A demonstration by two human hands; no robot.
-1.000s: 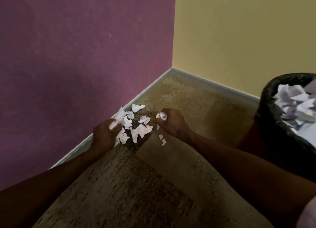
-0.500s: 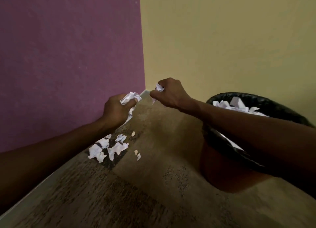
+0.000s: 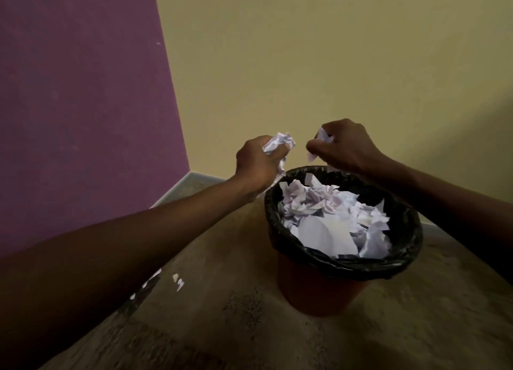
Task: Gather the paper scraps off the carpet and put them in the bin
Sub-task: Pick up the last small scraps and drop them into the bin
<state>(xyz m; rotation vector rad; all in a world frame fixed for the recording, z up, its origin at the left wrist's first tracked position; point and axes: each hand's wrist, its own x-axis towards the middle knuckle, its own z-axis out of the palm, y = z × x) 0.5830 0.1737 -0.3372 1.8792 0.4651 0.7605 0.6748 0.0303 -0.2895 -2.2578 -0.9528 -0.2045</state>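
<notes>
My left hand (image 3: 256,165) grips a crumpled wad of white paper scraps (image 3: 279,143) just left of the bin's far rim. My right hand (image 3: 345,147) pinches a few smaller scraps (image 3: 322,136) above the far rim. The bin (image 3: 319,289) is reddish with a black liner (image 3: 410,247) and holds several white paper pieces (image 3: 330,217). A few small scraps (image 3: 177,280) lie on the brown carpet (image 3: 249,328) to the bin's left, partly hidden under my left forearm.
A purple wall (image 3: 83,105) stands on the left and a yellow wall (image 3: 333,64) behind the bin, meeting in a corner with a pale skirting strip (image 3: 177,189). The bin stands on the carpet close to the yellow wall.
Both hands lifted from the scrap pile on the carpet and moved right, carrying paper to above the bin. The view turned from the corner toward the bin.
</notes>
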